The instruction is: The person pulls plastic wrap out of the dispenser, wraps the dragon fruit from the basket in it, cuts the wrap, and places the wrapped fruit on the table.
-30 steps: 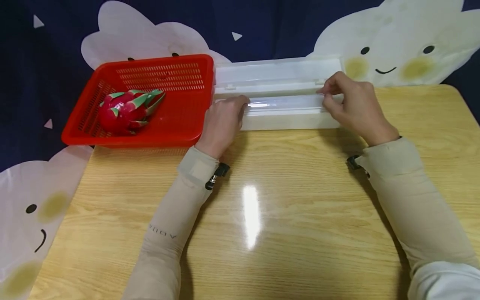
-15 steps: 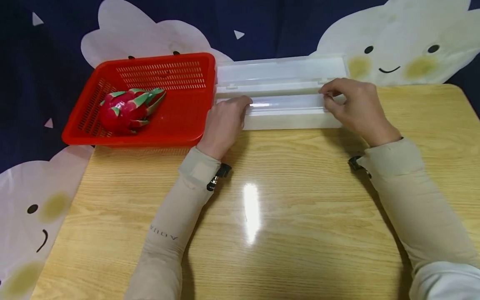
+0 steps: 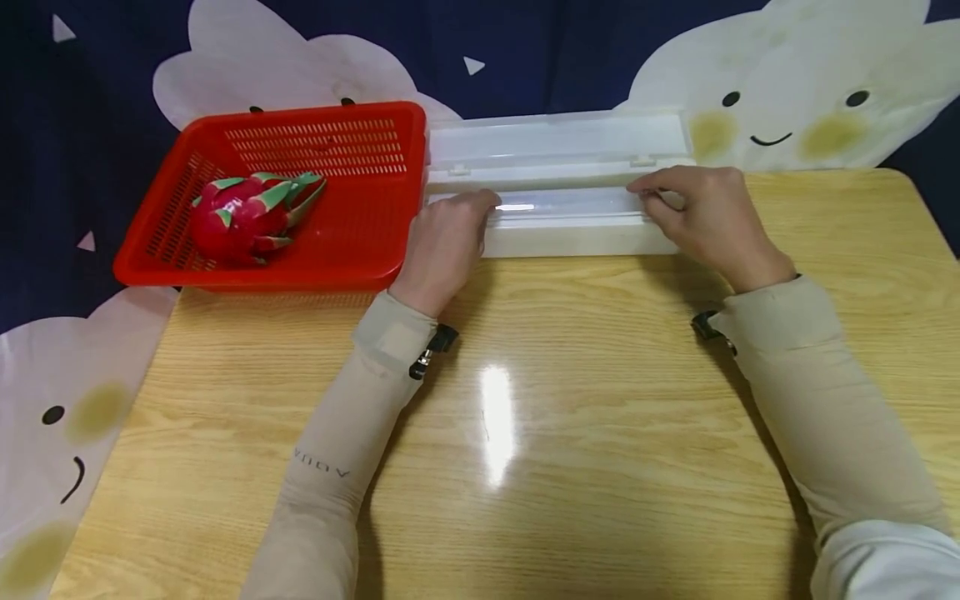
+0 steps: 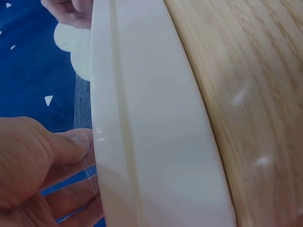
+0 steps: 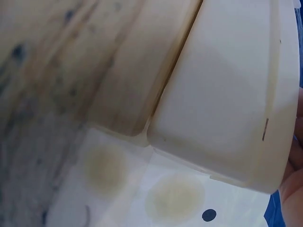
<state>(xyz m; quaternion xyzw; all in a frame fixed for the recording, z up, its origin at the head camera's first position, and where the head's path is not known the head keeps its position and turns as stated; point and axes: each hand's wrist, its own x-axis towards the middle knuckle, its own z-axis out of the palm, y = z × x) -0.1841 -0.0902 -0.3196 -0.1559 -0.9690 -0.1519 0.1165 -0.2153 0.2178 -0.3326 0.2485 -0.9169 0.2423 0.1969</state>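
Observation:
A white cling film dispenser box (image 3: 581, 242) lies along the back of the table, its lid (image 3: 555, 142) tipped back. The shiny roll of clear cling film (image 3: 562, 202) shows inside. My left hand (image 3: 448, 246) is at the box's left part; in the left wrist view, its thumb and fingers pinch the loose clear film (image 4: 83, 109) beside the box wall. At the right part, my right hand (image 3: 708, 218) has thumb and index finger close together at the film. In the right wrist view, only part of that hand (image 5: 292, 189) shows behind the box, so its fingertips are hidden.
Left of the box, touching or nearly touching it, stands a red plastic basket (image 3: 360, 225) holding a pink dragon fruit (image 3: 240, 218) with green scales. The wooden table (image 3: 585, 400) extends in front. A dark blue cloth with white clouds (image 3: 540, 58) hangs behind.
The fingertips of my right hand have shifted slightly left along the film. My left hand stays at the box with little movement. The head view has shifted a little.

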